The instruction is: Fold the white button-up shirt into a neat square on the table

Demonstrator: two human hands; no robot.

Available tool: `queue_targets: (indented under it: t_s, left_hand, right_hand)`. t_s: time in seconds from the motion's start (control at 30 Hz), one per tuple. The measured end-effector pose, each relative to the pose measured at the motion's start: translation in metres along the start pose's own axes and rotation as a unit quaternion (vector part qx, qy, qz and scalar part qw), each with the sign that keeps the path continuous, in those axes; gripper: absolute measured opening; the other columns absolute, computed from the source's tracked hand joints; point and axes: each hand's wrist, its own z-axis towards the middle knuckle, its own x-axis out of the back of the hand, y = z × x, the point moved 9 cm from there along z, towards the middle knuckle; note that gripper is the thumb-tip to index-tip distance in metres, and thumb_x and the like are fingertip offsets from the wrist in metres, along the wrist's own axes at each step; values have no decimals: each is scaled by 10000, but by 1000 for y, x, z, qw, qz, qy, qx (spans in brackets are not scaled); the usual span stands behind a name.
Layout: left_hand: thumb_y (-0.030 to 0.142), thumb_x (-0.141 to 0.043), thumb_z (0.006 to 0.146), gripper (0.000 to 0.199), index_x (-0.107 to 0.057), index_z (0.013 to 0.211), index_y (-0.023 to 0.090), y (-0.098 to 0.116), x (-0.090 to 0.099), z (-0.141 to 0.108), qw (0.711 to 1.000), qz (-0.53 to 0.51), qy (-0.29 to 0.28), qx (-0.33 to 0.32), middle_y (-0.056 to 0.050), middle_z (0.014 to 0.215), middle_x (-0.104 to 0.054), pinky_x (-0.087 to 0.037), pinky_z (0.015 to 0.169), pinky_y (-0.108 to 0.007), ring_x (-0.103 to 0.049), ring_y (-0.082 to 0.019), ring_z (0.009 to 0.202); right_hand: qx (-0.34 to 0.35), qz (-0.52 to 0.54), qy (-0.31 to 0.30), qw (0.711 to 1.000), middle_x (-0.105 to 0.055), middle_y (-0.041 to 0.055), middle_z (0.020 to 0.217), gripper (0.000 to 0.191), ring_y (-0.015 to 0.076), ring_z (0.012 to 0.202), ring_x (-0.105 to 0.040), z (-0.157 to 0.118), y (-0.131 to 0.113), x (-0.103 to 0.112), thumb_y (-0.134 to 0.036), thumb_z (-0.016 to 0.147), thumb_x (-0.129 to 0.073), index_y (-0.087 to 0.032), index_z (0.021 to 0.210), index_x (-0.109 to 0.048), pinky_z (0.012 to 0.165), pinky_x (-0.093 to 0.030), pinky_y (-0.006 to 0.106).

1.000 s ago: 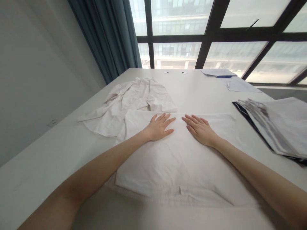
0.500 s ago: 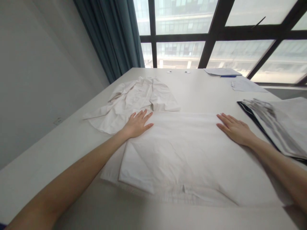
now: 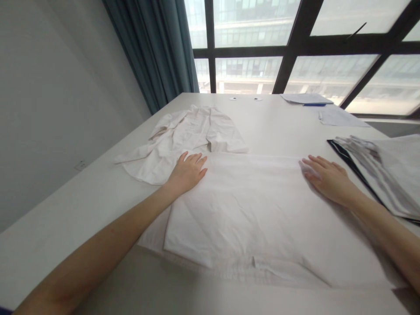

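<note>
A white folded cloth lies flat on the near middle of the white table, spread wide from left to right. The left hand rests palm down near its far left corner, open, fingers slightly apart. The right hand is at the far right part of the cloth, also open, palm down with the fingers pointing far and left; whether its whole palm presses on the fabric, I cannot tell. The cloth has soft creases across its middle, a layered fold at its near left and a small flap along its near edge.

Just beyond it, to the far left, a crumpled white garment is heaped loosely, its near side meeting the cloth's far edge. On the right of the table, a pile of white and grey fabric sits on a flat black item, which shows along the pile's left and near sides. What that black item is, I cannot tell. At the far right are papers, with a blue pen along their near edge and another sheet nearer. A blue curtain hangs at the far left beside the window.
</note>
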Motion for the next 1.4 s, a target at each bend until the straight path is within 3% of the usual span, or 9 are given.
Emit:
queue_targets:
  t_s: [0.17, 0.3, 0.43, 0.57, 0.77, 0.93, 1.07, 1.2, 1.4]
  left_hand:
    - [354, -435, 987, 458, -498, 1401, 169, 82, 14, -23, 984, -98, -23, -149, -135, 1470, -501, -301, 1160, -415, -448, -235, 1373]
    - [461, -471, 962, 609, -392, 1482, 154, 120, 9, -45, 972, -130, -46, -190, -178, 1586, -301, -258, 1174, -506, -259, -316, 1478]
    - [493, -492, 949, 666, -329, 1523, 196, 122, 6, -50, 968, -137, -73, -199, -185, 1611, -227, -215, 1158, -595, -186, -363, 1493]
    - [502, -524, 938, 644, -337, 1521, 301, 128, 12, -55, 945, -145, -100, -274, -132, 1620, -231, -175, 1159, -614, -189, -365, 1491]
    - [583, -533, 919, 641, -338, 1505, 411, 117, 13, -76, 927, -150, -153, -309, -104, 1634, -194, -180, 1145, -629, -161, -392, 1493]
    - [685, -494, 893, 694, -331, 1509, 412, 99, 12, -91, 930, -163, -150, -294, -90, 1639, -183, -137, 1165, -612, -161, -392, 1493]
    - [678, -525, 881, 709, -336, 1508, 409, 97, 11, -94, 932, -163, -146, -290, -103, 1633, -198, -152, 1155, -625, -175, -408, 1485]
    - [655, -554, 877, 712, -331, 1508, 415, 99, 11, -93, 933, -161, -143, -288, -102, 1631, -206, -162, 1155, -621, -176, -403, 1486]
    - [670, -535, 879, 730, -285, 1521, 429, 98, 10, -94, 932, -157, -149, -290, -110, 1639, -169, -166, 1146, -636, -147, -400, 1494]
  right_hand:
    - [179, 110, -69, 975, -445, 107, 1527, 538, 281, 1415, -387, -23, -110, 1, -439, 976, -368, -211, 1451, -476, 1129, -367, 467]
    - [184, 78, -89, 976, -368, 52, 1575, 563, 278, 1465, -284, -44, -153, -5, -461, 1003, -310, -281, 1535, -345, 1152, -298, 543]
    - [183, 55, -93, 977, -349, 44, 1585, 577, 261, 1475, -258, -48, -153, -7, -468, 1011, -298, -268, 1552, -309, 1163, -278, 531]
    - [191, 45, -107, 975, -308, 49, 1602, 587, 251, 1484, -231, -48, -150, -6, -472, 1017, -294, -242, 1557, -300, 1170, -268, 510]
    - [182, 30, -127, 975, -263, -20, 1616, 571, 230, 1490, -211, -61, -129, -3, -517, 1018, -270, -340, 1561, -262, 1176, -253, 511]
    - [143, -1, -84, 986, -299, -21, 1602, 595, 224, 1477, -255, -84, -86, 2, -528, 1012, -271, -353, 1575, -194, 1166, -279, 503]
    - [97, -39, -19, 994, -421, 51, 1543, 614, 295, 1423, -369, -93, -72, 10, -561, 994, -265, -280, 1534, -349, 1126, -314, 548]
    - [89, -26, 24, 995, -553, 126, 1433, 556, 318, 1349, -471, -93, -102, 27, -470, 1012, -265, -185, 1421, -510, 1082, -358, 562]
    - [237, 53, -30, 969, -401, 32, 1556, 534, 204, 1439, -347, -105, -188, 34, -344, 1010, -400, -251, 1532, -335, 1108, -377, 428]
